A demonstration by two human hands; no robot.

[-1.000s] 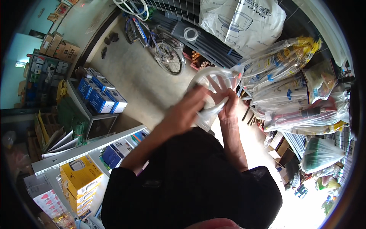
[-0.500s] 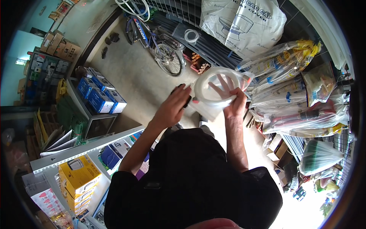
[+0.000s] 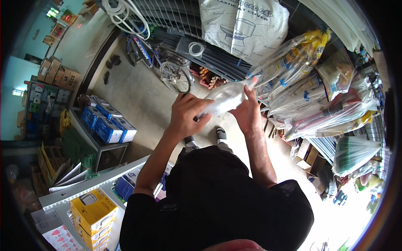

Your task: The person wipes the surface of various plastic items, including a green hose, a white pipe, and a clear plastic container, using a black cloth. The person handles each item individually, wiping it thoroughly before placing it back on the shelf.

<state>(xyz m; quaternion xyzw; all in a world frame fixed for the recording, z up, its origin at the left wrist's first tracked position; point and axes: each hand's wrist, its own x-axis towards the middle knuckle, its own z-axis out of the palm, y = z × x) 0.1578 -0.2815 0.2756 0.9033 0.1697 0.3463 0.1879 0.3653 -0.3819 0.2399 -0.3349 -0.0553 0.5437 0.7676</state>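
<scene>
A white ring-shaped thing in a clear plastic bag [image 3: 226, 99] is between my hands, in front of my body, tilted nearly edge-on. My left hand [image 3: 187, 113] curls its fingers and thumb over the bag's left end. A small dark thing shows at that hand's fingers; its kind is hidden. My right hand [image 3: 248, 112] holds the bag's right end, fingers pointing up along it and the palm turned inward. A pinkish-red spot shows on the bag by the right fingertips. Part of the right fingers is hidden behind the bag.
A bicycle [image 3: 161, 62] stands ahead on the concrete floor. Blue boxes [image 3: 108, 125] sit on a cabinet at left; yellow boxes [image 3: 93, 211] stand on a shelf nearer me. Plastic-wrapped goods [image 3: 318, 104] hang along the right. A white printed bag [image 3: 245, 31] hangs at the back.
The bagged ring has turned from face-up to nearly edge-on. My left hand has come onto its left end, and my right hand has shifted along its right side. The view has shifted slightly.
</scene>
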